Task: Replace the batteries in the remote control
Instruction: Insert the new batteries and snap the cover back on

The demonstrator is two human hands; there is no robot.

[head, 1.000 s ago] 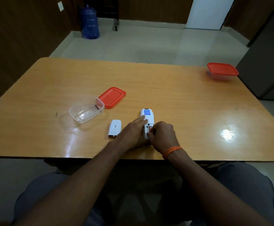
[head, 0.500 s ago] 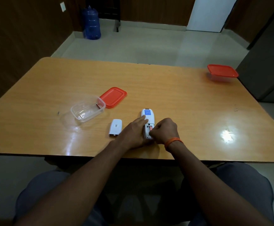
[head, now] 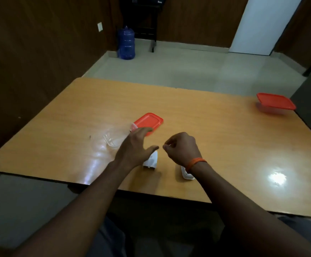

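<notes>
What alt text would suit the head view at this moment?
Two bare hands hover over a wooden table: the left hand spread open, the right hand pinched shut, contents unclear. Nearby lie white remote parts, a clear open container and its red lid.

The wooden table [head: 215, 130] lies bare across its right half, from the centre out to the lidded container [head: 276, 104] at the far right corner. On the left, a clear open tub [head: 114, 136] and a red lid [head: 149, 122] lie just beyond the left hand [head: 134, 147]. Near the front edge, the battery cover [head: 151, 161] and the remote control [head: 186, 174] crowd the strip under both wrists. The far-left tabletop is unobstructed.
</notes>
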